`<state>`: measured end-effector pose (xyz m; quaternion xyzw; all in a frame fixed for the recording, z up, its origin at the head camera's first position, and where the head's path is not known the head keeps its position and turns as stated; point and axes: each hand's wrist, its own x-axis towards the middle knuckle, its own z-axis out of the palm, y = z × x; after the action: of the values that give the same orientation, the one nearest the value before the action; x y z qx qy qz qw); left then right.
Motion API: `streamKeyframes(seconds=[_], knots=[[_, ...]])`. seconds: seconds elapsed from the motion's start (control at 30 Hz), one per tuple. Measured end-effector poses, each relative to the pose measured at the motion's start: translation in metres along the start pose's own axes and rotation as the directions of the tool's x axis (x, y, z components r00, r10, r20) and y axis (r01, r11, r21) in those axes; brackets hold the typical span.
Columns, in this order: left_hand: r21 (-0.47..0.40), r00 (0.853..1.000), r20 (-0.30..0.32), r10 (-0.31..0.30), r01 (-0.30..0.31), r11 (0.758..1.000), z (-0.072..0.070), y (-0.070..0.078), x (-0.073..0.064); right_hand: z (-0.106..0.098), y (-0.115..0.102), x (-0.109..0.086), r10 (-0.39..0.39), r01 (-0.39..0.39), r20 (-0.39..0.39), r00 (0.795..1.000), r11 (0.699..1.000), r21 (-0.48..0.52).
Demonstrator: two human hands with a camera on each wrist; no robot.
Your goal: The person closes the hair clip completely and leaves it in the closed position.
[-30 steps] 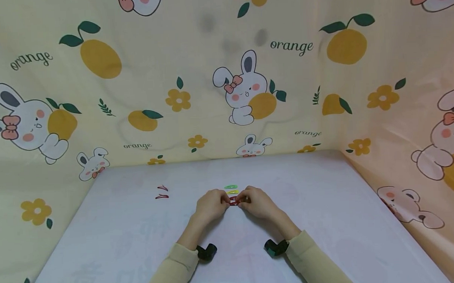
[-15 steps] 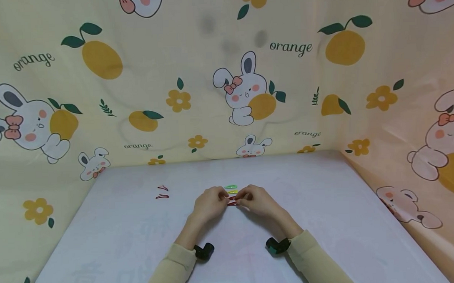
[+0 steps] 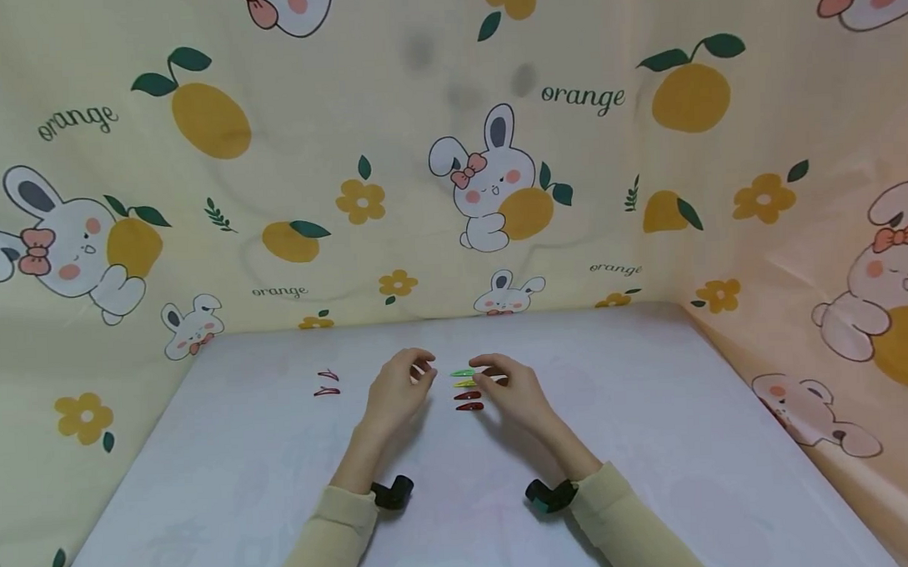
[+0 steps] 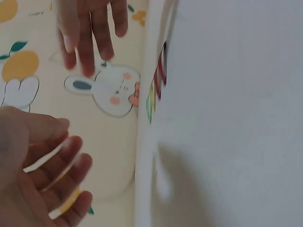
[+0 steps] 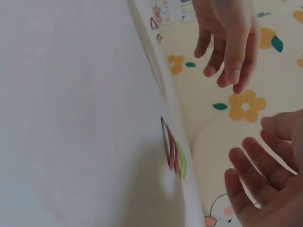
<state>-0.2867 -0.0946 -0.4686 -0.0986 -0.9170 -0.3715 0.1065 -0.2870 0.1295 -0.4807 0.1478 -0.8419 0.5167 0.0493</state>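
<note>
Four slots aside, several snap hair clips lie in a short column on the white table: a green clip [image 3: 460, 373] at the back, a yellow clip [image 3: 462, 384], then two dark red clips [image 3: 469, 406] nearest the front. My left hand [image 3: 399, 390] is raised to the left of this column, fingers loosely bent and holding nothing. On the other side, my right hand [image 3: 514, 391] hovers with its fingertips overlapping the right ends of the green and yellow clips in the head view. Both wrist views show the hands [image 4: 40, 165] lifted above the table, with nothing between the fingers.
Two more red hair clips [image 3: 327, 391] lie apart at the left, their arms spread. A patterned curtain [image 3: 363, 262] with rabbits and oranges hangs behind the white table [image 3: 617, 445] and along its sides. Dark cameras [image 3: 393, 492] are worn on both wrists.
Both hands have let go of the front red clips and lifted away. The left hand has moved left and back; the right has shifted slightly right and back. The column of clips is now uncovered.
</note>
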Motion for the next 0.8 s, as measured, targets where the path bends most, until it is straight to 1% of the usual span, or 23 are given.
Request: streamKeyframes(seconds=[0.1,0.2,0.33,0.47,0.6,0.67,0.8], knots=[[-0.025,0.998,-0.057,0.02,-0.022,0.999,-0.007,-0.006,0.001,0.002,-0.004,0.001,-0.008,0.009,-0.03,1.0,0.999,0.049],[-0.051,0.993,-0.112,0.041,-0.047,0.998,-0.014,-0.011,0.002,0.006,-0.01,0.002,-0.005,0.01,-0.046,0.999,0.995,0.103],[-0.079,0.986,-0.159,0.047,-0.06,0.995,-0.024,-0.017,0.002,0.012,-0.018,0.003,-0.002,0.01,-0.052,0.999,0.988,0.152],[-0.098,0.983,-0.181,0.032,-0.05,0.994,-0.033,-0.024,0.003,0.019,-0.025,0.003,-0.009,0.017,-0.044,0.999,0.981,0.192],[-0.12,0.979,-0.204,0.012,-0.038,0.992,-0.044,-0.031,0.002,0.027,-0.031,0.004,-0.007,0.008,-0.006,1.0,0.968,0.25],[-0.116,0.976,-0.218,0.001,-0.027,0.993,-0.05,-0.034,0.002,0.031,-0.033,0.004,-0.002,-0.002,0.015,1.0,0.964,0.266],[-0.096,0.969,-0.246,-0.03,0.006,0.995,-0.06,-0.043,0.001,0.039,-0.038,0.006,-0.019,0.013,0.024,1.0,0.974,0.226]])
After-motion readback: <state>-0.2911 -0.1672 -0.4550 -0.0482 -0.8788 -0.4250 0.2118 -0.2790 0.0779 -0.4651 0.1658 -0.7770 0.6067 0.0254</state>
